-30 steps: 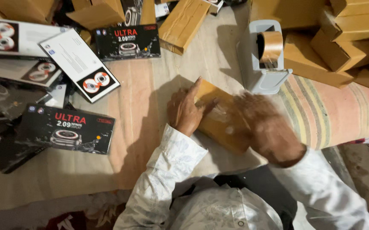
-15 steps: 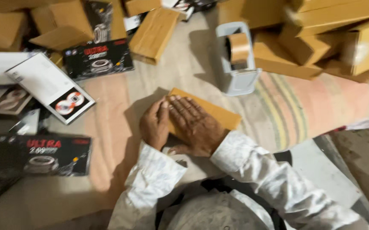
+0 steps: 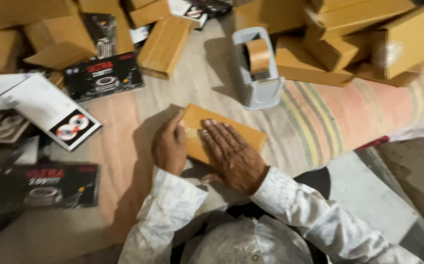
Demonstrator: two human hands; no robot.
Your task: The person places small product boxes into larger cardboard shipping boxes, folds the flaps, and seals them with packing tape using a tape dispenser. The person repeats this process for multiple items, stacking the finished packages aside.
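Under my palms, a flat brown cardboard parcel [image 3: 224,128] is lying on the striped cloth [image 3: 319,117] that covers the surface in front of me. I am pressing my right hand [image 3: 231,156] flat on top of the parcel, fingers spread and pointing away from me, while my left hand [image 3: 169,146] is cupping its left edge, thumb up against the corner; the two hands are sitting close together, side by side, both touching the parcel and neither one closed around it. Just beyond my right hand's fingertips, a grey tape dispenser [image 3: 257,73] is standing upright with a roll of brown tape in it. Farther out past the dispenser and off to the right, brown cardboard boxes [image 3: 349,44] are lying in a loose heap. Beyond my left hand, another brown box [image 3: 165,44] is resting on the cloth, with a black printed product box [image 3: 103,76] just left of it. Well to the left of my left hand, a white product box [image 3: 50,110] is lying tilted, and nearer to me on that side a second black product box [image 3: 50,186] is sitting flat.
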